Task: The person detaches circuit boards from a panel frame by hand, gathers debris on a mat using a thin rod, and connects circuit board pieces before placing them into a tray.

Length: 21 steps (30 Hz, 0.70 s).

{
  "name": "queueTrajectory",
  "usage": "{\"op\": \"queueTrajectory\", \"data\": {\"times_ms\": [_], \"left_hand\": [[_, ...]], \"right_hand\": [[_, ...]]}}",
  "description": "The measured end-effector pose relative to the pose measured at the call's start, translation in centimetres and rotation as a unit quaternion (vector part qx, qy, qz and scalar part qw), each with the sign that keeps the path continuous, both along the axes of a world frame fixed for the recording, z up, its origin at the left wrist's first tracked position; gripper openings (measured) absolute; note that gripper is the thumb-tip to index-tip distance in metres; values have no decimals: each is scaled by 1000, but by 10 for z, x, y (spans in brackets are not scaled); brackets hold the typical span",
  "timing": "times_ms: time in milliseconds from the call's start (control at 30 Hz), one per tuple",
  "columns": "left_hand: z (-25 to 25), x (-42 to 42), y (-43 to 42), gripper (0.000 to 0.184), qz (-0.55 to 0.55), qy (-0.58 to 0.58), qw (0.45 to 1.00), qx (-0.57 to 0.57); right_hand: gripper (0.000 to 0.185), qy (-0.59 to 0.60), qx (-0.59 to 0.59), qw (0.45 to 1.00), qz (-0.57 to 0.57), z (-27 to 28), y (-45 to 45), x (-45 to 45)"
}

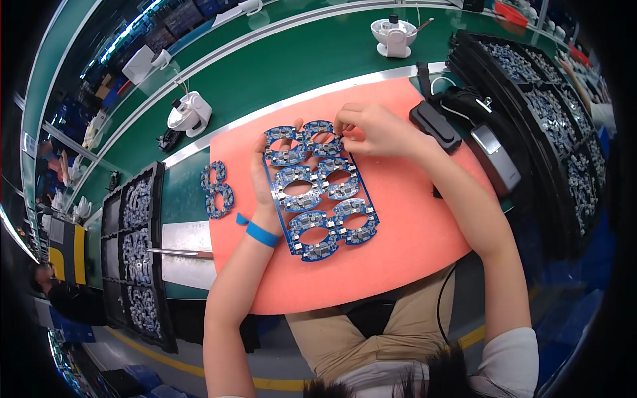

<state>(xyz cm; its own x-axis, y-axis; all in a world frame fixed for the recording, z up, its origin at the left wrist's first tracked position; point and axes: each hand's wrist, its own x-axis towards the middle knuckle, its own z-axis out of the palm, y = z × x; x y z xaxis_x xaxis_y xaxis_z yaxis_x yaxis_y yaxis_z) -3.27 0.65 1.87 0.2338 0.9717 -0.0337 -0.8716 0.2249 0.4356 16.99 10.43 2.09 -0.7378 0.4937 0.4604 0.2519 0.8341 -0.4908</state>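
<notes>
A blue circuit board panel (320,187) with several ring-shaped sections lies over the pink mat (411,219). My left hand (264,169), with a blue band at the wrist, holds the panel by its upper left side, some fingers showing behind it through the openings. At the panel's top right corner is my right hand (371,131), its thumb and fingers pinched at the board's edge; whatever small part may be between the fingertips is hidden. Left of the panel, a separate blue board piece (217,190) with two rings rests at the mat's left edge.
Black trays of boards stand at the left (159,252) and the right (531,86). A black case (434,126) and a silver-topped device (494,156) sit right of the mat. Two white devices (190,114) (393,38) stand behind. Metal tweezers (179,253) lie left. A person (63,292) is far left.
</notes>
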Motion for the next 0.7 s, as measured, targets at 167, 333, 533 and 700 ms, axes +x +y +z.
{"op": "queueTrajectory", "data": {"times_ms": [167, 333, 533, 700], "left_hand": [[-1, -1, 2, 65, 31, 4, 999, -18], [0, -2, 4, 65, 18, -4, 1000, 2], [1, -4, 3, 69, 14, -4, 1000, 16], [13, -4, 3, 74, 71, 29, 994, 77]], "right_hand": [[14, 21, 31, 999, -27, -7, -1, -5], [14, 67, 37, 995, -56, -13, -3, -11], [16, 93, -134, 984, -70, -10, 0, -10], [25, 167, -315, 933, -59, 1, -11, -16]]}}
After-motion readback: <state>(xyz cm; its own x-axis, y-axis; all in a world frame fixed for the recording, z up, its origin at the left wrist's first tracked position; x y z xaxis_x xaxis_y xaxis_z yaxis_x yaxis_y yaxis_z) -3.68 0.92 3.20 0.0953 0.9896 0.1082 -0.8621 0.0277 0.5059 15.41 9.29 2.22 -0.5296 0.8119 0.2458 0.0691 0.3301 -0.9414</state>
